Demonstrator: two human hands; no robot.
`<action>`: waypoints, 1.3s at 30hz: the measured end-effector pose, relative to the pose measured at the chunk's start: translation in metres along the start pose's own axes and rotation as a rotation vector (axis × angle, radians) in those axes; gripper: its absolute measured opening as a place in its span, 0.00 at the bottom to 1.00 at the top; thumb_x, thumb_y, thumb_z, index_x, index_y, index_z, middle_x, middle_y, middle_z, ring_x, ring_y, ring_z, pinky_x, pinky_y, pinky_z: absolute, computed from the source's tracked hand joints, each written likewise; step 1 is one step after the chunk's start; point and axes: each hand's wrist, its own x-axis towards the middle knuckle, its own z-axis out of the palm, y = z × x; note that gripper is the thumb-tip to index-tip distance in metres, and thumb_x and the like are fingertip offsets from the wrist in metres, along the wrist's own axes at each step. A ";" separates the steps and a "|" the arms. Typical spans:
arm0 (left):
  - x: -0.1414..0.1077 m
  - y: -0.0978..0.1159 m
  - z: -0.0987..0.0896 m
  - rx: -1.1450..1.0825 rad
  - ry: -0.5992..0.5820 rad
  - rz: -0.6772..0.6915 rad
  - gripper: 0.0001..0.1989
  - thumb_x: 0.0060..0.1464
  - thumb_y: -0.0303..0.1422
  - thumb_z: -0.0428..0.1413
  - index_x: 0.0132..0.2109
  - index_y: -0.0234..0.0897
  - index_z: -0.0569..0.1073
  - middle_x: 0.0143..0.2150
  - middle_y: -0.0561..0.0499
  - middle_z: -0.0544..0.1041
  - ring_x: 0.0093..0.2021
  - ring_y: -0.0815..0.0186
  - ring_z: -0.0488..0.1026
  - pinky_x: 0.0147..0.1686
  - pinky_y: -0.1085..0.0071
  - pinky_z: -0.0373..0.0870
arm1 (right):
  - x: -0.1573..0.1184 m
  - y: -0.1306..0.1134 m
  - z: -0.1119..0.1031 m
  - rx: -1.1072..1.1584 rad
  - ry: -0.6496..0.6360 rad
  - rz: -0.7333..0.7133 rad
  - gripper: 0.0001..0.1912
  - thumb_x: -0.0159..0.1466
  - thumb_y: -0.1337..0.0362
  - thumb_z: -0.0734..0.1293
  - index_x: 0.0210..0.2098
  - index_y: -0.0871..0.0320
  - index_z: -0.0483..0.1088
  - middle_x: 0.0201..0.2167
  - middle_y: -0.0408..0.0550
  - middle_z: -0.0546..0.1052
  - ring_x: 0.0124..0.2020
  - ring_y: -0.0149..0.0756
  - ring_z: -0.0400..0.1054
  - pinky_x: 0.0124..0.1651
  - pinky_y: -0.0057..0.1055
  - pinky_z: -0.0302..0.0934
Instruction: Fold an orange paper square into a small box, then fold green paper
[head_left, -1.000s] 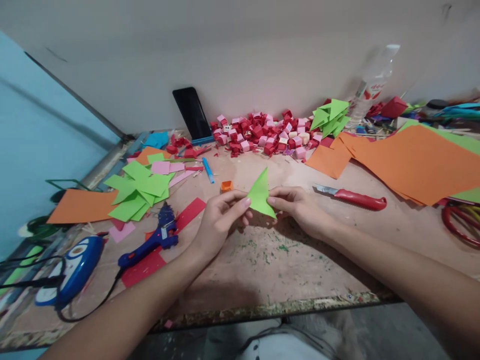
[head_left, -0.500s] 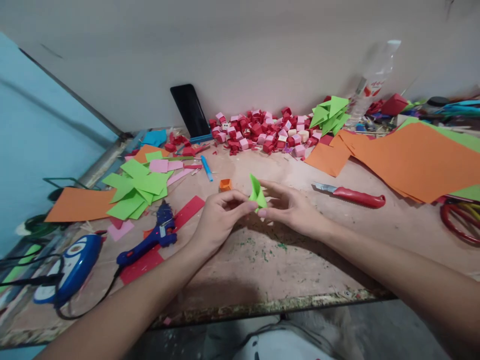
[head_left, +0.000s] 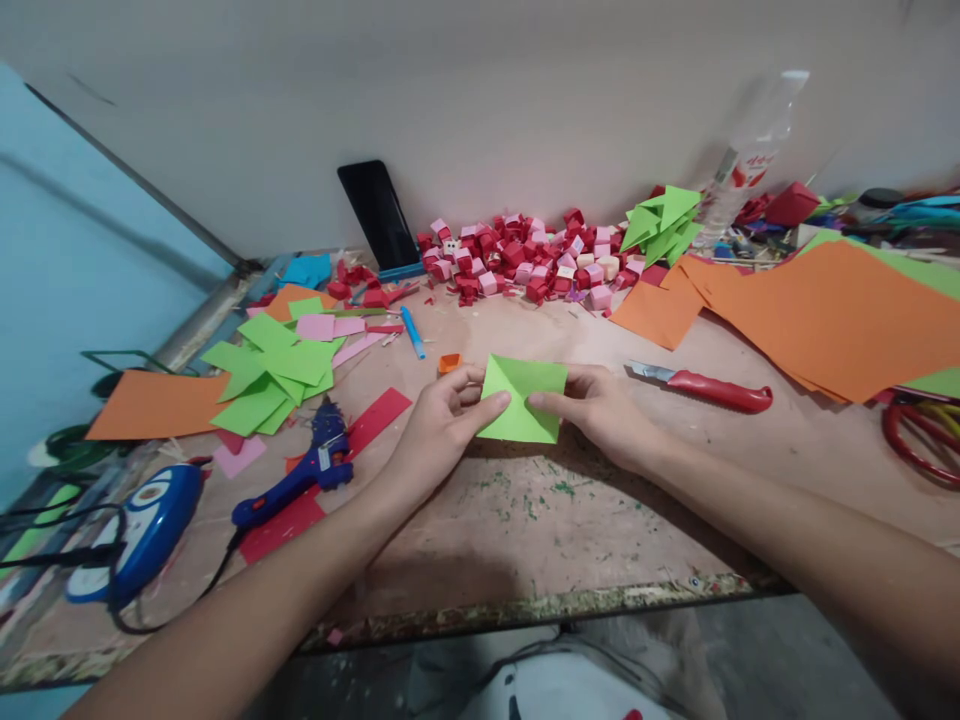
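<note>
A square of green paper [head_left: 523,415] with a diagonal crease is spread between my two hands, just above the worktable. My left hand [head_left: 450,415] pinches its left side, thumb on top and fingers behind. On the opposite side my right hand [head_left: 596,410] grips it the same way, its fingers partly hidden by the sheet. Just beyond my left hand stands a small folded orange paper box [head_left: 449,363]. To the right of my right hand lies a knife with a red handle [head_left: 720,391].
At left are a blue glue gun [head_left: 315,470], loose green papers [head_left: 274,365] and a blue-and-white device [head_left: 142,530] with cables. Behind are a leaning phone [head_left: 377,215], a heap of red and pink paper pieces [head_left: 525,262] and a plastic bottle [head_left: 742,170]. Orange sheets [head_left: 832,310] and scissors [head_left: 919,440] lie right.
The green paper, folded up into a pointed shape before, is now opened out into a flat square. My hands have moved slightly apart, each still holding it.
</note>
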 end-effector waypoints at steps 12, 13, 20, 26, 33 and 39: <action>0.001 -0.006 0.002 -0.103 0.097 -0.025 0.08 0.60 0.33 0.63 0.45 0.39 0.75 0.35 0.53 0.81 0.28 0.67 0.78 0.27 0.75 0.74 | 0.000 0.002 -0.003 -0.106 0.027 -0.005 0.16 0.61 0.63 0.70 0.46 0.56 0.85 0.26 0.43 0.80 0.24 0.30 0.65 0.28 0.28 0.61; 0.001 -0.006 0.002 -0.106 0.096 -0.055 0.08 0.61 0.35 0.62 0.46 0.40 0.74 0.35 0.53 0.80 0.25 0.67 0.77 0.23 0.74 0.73 | 0.000 0.003 -0.003 -0.133 0.024 -0.019 0.17 0.61 0.63 0.69 0.47 0.56 0.85 0.29 0.43 0.82 0.25 0.31 0.67 0.29 0.28 0.62; -0.003 0.004 0.003 -0.163 -0.036 -0.128 0.28 0.65 0.57 0.51 0.51 0.35 0.73 0.37 0.46 0.79 0.28 0.62 0.79 0.27 0.67 0.79 | -0.006 0.009 -0.005 -0.508 0.087 -0.339 0.26 0.62 0.74 0.62 0.54 0.53 0.83 0.50 0.46 0.85 0.46 0.42 0.81 0.50 0.37 0.73; -0.008 0.007 0.002 -0.056 0.024 -0.094 0.18 0.60 0.46 0.61 0.50 0.40 0.74 0.44 0.49 0.75 0.38 0.60 0.77 0.26 0.70 0.79 | -0.014 0.005 -0.002 -0.653 -0.008 -0.531 0.31 0.60 0.77 0.60 0.58 0.54 0.80 0.57 0.46 0.81 0.59 0.43 0.76 0.66 0.44 0.66; -0.005 0.007 0.002 -0.039 0.164 0.021 0.20 0.59 0.37 0.65 0.56 0.42 0.72 0.44 0.52 0.77 0.36 0.68 0.76 0.31 0.77 0.72 | -0.018 -0.010 0.004 -0.499 -0.188 -0.382 0.30 0.65 0.60 0.76 0.65 0.50 0.70 0.67 0.51 0.73 0.66 0.49 0.68 0.70 0.49 0.60; -0.003 0.002 0.003 0.066 0.196 0.146 0.22 0.58 0.36 0.66 0.57 0.39 0.73 0.45 0.49 0.81 0.43 0.63 0.79 0.43 0.69 0.74 | -0.011 0.000 0.004 -0.090 -0.152 -0.141 0.16 0.72 0.57 0.69 0.57 0.51 0.67 0.54 0.50 0.79 0.52 0.39 0.75 0.50 0.34 0.70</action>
